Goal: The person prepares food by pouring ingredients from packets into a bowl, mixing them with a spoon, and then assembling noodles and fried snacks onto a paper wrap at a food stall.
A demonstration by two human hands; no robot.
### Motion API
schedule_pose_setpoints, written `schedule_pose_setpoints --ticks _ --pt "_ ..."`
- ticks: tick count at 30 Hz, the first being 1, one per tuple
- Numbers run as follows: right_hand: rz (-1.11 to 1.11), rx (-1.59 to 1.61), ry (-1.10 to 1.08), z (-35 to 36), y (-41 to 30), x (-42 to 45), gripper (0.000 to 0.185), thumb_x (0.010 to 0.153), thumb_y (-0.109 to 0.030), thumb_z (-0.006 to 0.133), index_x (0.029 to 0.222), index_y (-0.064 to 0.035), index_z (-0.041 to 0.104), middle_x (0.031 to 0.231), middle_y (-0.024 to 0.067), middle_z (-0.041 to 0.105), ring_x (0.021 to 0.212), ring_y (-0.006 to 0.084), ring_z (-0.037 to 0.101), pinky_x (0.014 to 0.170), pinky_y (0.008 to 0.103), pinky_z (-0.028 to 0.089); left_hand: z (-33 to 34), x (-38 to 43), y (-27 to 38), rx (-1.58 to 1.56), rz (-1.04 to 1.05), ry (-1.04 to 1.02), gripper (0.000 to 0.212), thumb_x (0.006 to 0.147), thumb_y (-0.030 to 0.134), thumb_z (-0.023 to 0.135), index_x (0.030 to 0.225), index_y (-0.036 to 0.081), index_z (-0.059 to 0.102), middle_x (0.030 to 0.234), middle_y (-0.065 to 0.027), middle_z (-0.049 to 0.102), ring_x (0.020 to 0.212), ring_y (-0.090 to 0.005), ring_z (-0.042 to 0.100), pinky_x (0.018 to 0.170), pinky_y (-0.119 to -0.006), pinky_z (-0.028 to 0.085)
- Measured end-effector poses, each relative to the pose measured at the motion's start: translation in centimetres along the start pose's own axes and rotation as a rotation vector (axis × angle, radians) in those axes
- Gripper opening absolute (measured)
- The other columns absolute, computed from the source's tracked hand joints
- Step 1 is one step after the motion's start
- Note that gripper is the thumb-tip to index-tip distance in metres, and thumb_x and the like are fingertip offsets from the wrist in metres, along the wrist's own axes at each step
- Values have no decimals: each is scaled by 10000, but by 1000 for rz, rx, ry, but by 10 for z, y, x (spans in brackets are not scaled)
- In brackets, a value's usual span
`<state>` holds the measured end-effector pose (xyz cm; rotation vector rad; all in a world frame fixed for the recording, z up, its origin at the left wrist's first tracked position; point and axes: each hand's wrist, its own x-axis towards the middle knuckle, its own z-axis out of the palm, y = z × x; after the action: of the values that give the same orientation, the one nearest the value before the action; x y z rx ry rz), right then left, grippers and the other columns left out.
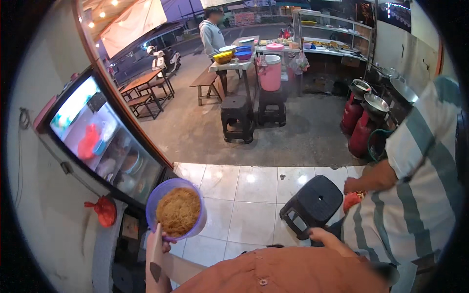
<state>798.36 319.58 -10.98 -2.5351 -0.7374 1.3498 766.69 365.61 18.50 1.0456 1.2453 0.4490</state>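
Observation:
My left hand (166,244) grips the rim of a translucent purple plastic tub (200,223) at the lower left. Brown, thin strands that look like fried noodles (178,210) fill much of the tub. A flat pale object (157,243) lies along my left forearm and reaches the tub's rim. Low on the right, my right hand (319,234) hangs by the lower edge of a black plastic stool (318,197). Whether it touches the stool is unclear, and its fingers are too small to read.
Close on my right stands a person in a striped shirt (406,205), one hand by a red bag (352,201). A glass-door fridge (110,146) is at left. Past the tile edge are more stools (237,104), a table with bowls (234,66), a pink bucket (271,75) and red gas cylinders (361,137).

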Motion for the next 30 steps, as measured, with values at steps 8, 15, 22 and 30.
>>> schedule_pose_setpoints --ticks 8,15,22,30 --pt "203 76 -160 -22 51 87 344 735 -172 496 1064 -88 551 1099 169 524 1019 323 493 860 378 398 179 192 110 -9 57 -247 296 854 376 433 826 82 410 553 -289 518 222 -162 295 241 -278 226" --pt "28 64 223 -276 -29 217 335 756 -182 491 1073 -88 544 1098 174 520 1026 321 488 883 376 386 327 322 216 -37 36 -320 219 841 302 475 845 91 417 604 -323 521 236 -169 310 243 -287 227" --pt "-525 130 796 -605 -167 318 270 741 -55 491 1000 -66 568 1042 134 526 886 257 539 751 336 442 463 465 284 -54 98 -260 200 829 252 479 876 63 433 604 -342 508 250 -200 358 246 -303 256" --pt "-540 330 731 -780 -224 415 264 754 -107 568 1015 -78 554 1158 134 459 975 257 523 820 342 426 610 615 380 -111 174 -487 252 789 151 481 1001 43 401 502 -203 482 315 -249 453 271 -333 321"
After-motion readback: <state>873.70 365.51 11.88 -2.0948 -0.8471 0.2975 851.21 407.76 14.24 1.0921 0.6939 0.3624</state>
